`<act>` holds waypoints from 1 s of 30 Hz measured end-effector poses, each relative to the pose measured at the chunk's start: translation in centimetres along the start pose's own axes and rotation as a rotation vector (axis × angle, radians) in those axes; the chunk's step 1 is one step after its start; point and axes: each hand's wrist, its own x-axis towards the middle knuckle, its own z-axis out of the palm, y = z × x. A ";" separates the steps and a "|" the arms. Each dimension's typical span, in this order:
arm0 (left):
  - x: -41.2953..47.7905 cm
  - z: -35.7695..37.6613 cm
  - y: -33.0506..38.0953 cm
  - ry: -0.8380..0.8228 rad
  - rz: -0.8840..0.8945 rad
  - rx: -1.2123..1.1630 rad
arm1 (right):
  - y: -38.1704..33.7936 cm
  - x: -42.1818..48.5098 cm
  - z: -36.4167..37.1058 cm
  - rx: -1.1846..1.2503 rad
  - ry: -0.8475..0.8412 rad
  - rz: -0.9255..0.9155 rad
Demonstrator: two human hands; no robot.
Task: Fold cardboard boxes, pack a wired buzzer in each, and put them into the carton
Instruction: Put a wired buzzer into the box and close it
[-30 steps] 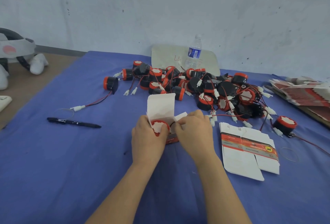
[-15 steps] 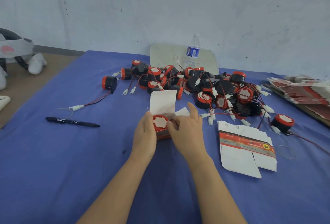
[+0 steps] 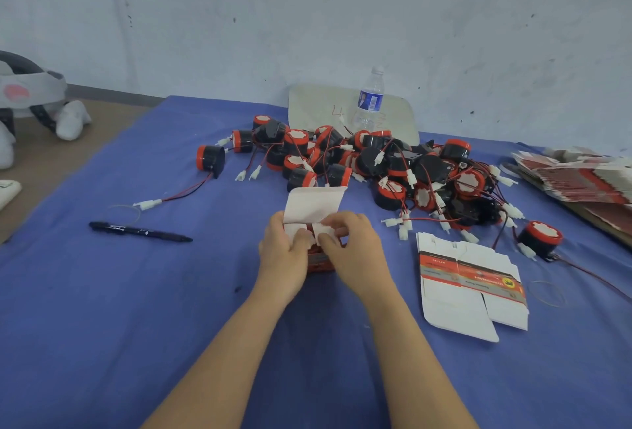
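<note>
A small red and white cardboard box (image 3: 319, 259) stands on the blue cloth in front of me, its white top lid (image 3: 313, 204) still upright. My left hand (image 3: 284, 254) grips the box's left side and presses the left side flap inward. My right hand (image 3: 354, 250) holds the right side and pinches the right flap down over the opening. The buzzer inside is hidden under the flaps. A heap of black and red wired buzzers (image 3: 376, 168) lies just behind. One flat unfolded box (image 3: 468, 285) lies to the right. No carton is in view.
A black pen (image 3: 140, 232) lies at left, with one lone buzzer (image 3: 210, 158) and its wire behind it. A water bottle (image 3: 369, 100) and a pale board (image 3: 318, 110) stand at the back. A stack of flat boxes (image 3: 578, 177) sits at the far right. Another buzzer (image 3: 540, 238) lies nearby.
The buzzer's red and white face showed in the open box before; both hands have since folded the two side flaps over it, hiding it.
</note>
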 end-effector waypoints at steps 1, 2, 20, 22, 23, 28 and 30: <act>0.0 -0.1 0.0 -0.011 -0.007 -0.009 | 0.2 0.0 0.0 0.037 0.007 0.012; 0.0 -0.2 -0.1 -0.028 -0.006 -0.007 | 0.2 0.0 0.0 0.081 0.009 0.009; 0.9 -3.1 -0.3 -0.130 -0.046 -0.045 | 1.1 -0.1 -2.1 0.187 -0.272 -0.080; 1.1 -3.7 0.1 -0.180 -0.115 -0.134 | 1.0 -0.1 -2.2 0.162 -0.263 -0.113; 1.2 -3.9 0.2 -0.192 -0.132 -0.177 | 0.9 -0.1 -2.2 0.156 -0.254 -0.124; 0.8 -4.4 0.0 -0.301 0.106 -0.002 | 1.3 0.2 -2.1 0.133 -0.241 -0.165; 0.8 -4.4 -0.5 -0.322 0.169 0.095 | 1.5 0.3 -2.1 0.137 -0.240 -0.169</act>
